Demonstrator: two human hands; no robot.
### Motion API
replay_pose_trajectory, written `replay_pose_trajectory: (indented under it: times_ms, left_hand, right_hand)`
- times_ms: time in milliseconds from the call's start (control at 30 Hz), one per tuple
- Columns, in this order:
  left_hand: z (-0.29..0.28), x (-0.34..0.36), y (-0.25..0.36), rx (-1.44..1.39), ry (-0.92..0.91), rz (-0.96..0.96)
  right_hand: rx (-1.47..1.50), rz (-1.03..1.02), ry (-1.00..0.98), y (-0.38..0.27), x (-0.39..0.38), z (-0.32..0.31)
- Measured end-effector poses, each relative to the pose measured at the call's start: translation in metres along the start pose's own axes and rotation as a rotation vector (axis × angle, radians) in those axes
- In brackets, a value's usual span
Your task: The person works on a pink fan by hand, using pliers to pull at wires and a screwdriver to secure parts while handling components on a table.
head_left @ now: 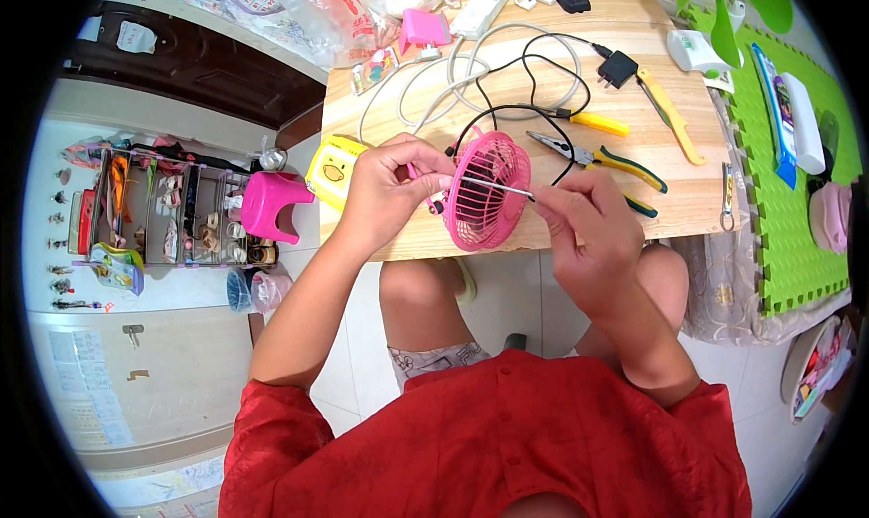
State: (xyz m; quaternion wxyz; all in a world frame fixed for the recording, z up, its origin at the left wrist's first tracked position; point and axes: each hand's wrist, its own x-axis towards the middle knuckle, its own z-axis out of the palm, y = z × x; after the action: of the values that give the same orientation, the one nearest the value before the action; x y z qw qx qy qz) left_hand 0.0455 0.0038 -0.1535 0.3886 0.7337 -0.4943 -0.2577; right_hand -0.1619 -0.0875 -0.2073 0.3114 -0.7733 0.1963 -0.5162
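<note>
A small pink fan [489, 192] with a round grille is held up at the table's front edge. My left hand [396, 185] is closed at its left side, pinching a pink part of the fan's frame. Across the grille runs a thin silvery rod [493, 187], its left end by my left thumb. My right hand [590, 228] is closed around the rod's dark right end. A black cable [507, 109] loops behind the fan. Just beyond my right hand lie pliers [625, 169] with green and yellow handles, jaws apart, and a yellow tool handle [600, 122].
On the wooden table [670, 210] are a yellow box [333, 169], a black plug adapter [617, 68], a yellow cutter-like tool [672, 119], a white power strip [482, 6] and coiled grey cord. A pink stool [272, 206] stands left; green foam mats [797, 246] lie right.
</note>
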Motion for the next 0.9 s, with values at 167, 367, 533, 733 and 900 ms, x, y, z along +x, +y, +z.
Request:
replay_pose_trajectory:
  times_ms: [167,367,533,733,900]
  left_hand:
    - [0.000,0.000,0.001,0.010,-0.017,-0.009]
    - [0.000,-0.002,0.002,-0.007,-0.021,-0.049]
    - [0.001,-0.002,0.003,-0.038,-0.029,-0.073]
    - [0.007,-0.004,0.005,0.039,0.034,0.034]
    - [0.008,-0.005,0.007,0.059,0.052,0.020]
  right_hand:
    - [0.032,-0.057,-0.011,-0.002,-0.002,0.003]
    - [0.065,-0.124,-0.037,0.007,-0.001,0.003]
    - [0.024,-0.232,-0.044,0.010,0.005,0.002]
    - [-0.030,-0.182,-0.075,0.004,0.011,-0.004]
    - [-0.010,-0.017,-0.156,-0.003,0.012,-0.007]
